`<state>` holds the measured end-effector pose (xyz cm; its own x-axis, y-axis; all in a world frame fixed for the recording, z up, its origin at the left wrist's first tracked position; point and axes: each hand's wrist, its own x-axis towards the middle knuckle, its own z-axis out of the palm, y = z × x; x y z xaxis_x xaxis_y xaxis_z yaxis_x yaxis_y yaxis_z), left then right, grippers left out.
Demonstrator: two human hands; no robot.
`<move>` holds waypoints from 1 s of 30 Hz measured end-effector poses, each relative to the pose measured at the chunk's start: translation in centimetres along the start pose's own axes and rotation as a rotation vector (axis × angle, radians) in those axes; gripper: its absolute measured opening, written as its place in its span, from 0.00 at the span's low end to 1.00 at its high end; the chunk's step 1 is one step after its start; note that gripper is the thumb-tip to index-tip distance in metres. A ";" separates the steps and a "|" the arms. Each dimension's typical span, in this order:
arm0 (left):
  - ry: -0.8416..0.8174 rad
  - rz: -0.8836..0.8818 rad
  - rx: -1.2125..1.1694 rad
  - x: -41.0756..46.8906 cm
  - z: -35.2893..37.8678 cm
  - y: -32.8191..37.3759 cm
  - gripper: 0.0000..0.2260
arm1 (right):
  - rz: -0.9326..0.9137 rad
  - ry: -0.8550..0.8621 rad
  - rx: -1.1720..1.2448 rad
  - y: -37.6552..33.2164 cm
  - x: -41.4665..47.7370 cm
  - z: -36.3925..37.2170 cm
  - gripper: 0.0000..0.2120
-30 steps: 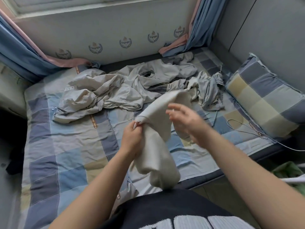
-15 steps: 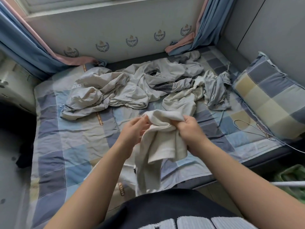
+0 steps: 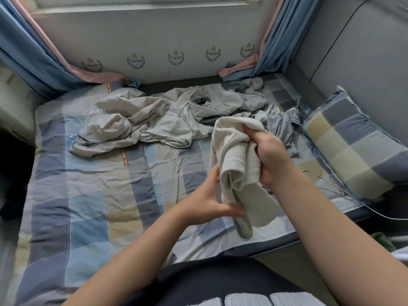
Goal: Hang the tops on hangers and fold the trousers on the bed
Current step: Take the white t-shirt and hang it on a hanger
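Risk of dropping: cream garment (image 3: 238, 164), bunched above near-right bed (image 3: 88, 195), is clamped by right hand (image 3: 271, 157) and pinched lower by left hand (image 3: 212, 199); slack fabric could slip and tangle.

Far wall (image 3: 154, 36) pale, carrying a row of crest emblems (image 3: 175, 57) beneath a window sill (image 3: 141, 5). Blue and pink curtains (image 3: 28, 51) hang at far left and far right. Grey padded panel (image 3: 357, 51) on right. Daylight soft, even
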<state>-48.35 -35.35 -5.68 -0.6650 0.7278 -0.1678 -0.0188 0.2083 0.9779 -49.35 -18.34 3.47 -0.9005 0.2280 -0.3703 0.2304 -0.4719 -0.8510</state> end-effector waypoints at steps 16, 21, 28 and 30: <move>0.518 -0.253 -0.208 -0.5 -2.6 -0.2 0.11 | 0.107 0.006 0.343 0.4 1.7 -3.0 0.20; 0.707 -0.369 -0.589 -0.8 -3.9 0.8 0.08 | 0.045 -0.004 -0.018 3.1 1.3 -3.4 0.28; 0.773 -0.274 -0.736 -1.2 -4.5 3.2 0.06 | 0.112 -0.371 -0.664 11.6 -1.5 -2.3 0.18; 0.825 -0.257 -0.763 -1.5 -5.1 3.6 0.06 | 0.037 -0.370 -0.865 12.3 -1.1 -3.0 0.07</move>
<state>-51.22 -39.00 -1.25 -0.8568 0.0136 -0.5154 -0.4840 -0.3658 0.7950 -44.37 -21.88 -7.73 -0.9127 -0.1292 -0.3877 0.3219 0.3572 -0.8768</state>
